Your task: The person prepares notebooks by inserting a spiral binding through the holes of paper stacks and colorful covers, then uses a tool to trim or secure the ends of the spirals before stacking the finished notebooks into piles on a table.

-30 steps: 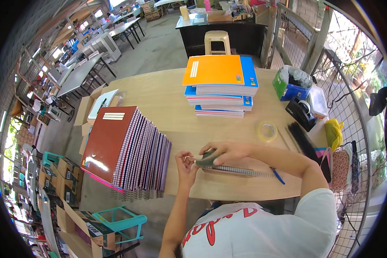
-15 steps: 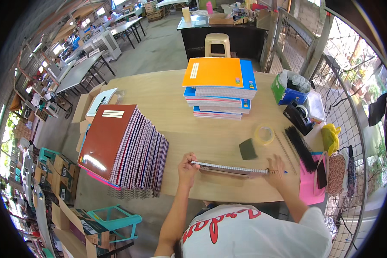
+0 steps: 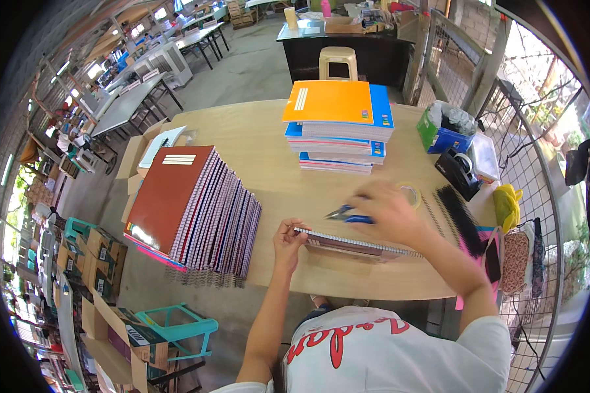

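A brown-covered spiral notebook (image 3: 347,247) stands on its edge at the table's front, its wire binding facing up. My left hand (image 3: 287,241) pinches the binding's left end. Above the notebook, my right hand (image 3: 392,208) is closed round blue-handled pliers (image 3: 342,215), whose metal jaws point left. Loose wire coil sticks out past the notebook's right end. To the left rises a tall stack of spiral notebooks (image 3: 210,216) with a brown cover on top. Part of a tape roll (image 3: 411,195) shows behind my right hand.
Orange and blue notebooks (image 3: 337,124) are piled at the table's back. At the right lie black wire coils (image 3: 459,213), a tape dispenser (image 3: 457,171), a blue-green box (image 3: 447,128) and a yellow bundle (image 3: 507,206). A turquoise stool (image 3: 187,331) and cartons (image 3: 121,344) stand lower left.
My right hand has lifted from the notebook's right end and moved up and left, now with the pliers in it. My left hand stays on the binding. The dark green block is now hidden.
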The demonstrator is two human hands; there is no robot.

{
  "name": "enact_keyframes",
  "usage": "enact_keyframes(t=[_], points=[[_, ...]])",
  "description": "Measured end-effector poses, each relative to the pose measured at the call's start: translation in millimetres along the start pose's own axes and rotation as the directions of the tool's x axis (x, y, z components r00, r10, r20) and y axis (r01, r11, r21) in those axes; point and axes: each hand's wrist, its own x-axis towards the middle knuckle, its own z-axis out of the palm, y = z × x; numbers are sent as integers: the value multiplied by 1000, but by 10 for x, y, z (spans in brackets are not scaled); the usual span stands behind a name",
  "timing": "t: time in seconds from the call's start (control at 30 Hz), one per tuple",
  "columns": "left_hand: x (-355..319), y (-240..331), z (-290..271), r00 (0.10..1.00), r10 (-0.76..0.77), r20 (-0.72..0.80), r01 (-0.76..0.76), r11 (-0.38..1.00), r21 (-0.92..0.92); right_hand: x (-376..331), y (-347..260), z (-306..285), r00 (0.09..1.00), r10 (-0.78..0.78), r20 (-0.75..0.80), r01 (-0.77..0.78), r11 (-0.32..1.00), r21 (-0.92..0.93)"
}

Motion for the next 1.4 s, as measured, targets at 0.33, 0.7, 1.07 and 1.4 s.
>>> enact_keyframes(t=[0.33, 0.7, 1.07, 1.4], points=[[13, -11, -20, 999, -33, 2, 33, 997, -77, 878, -274, 457, 720, -642, 265, 693, 641, -329], [-41, 8, 101, 991, 75, -110, -83, 995, -64, 635, -159, 600, 601, 238, 763, -264, 960, -90], [484, 597, 267, 996, -91, 15, 90, 993, 75, -736, -6, -193, 818, 569, 81, -570, 786, 241], [4081, 49, 79, 960, 63, -272, 202, 514, 833, -3743, 1374, 330, 203, 978, -46, -682, 175, 710]])
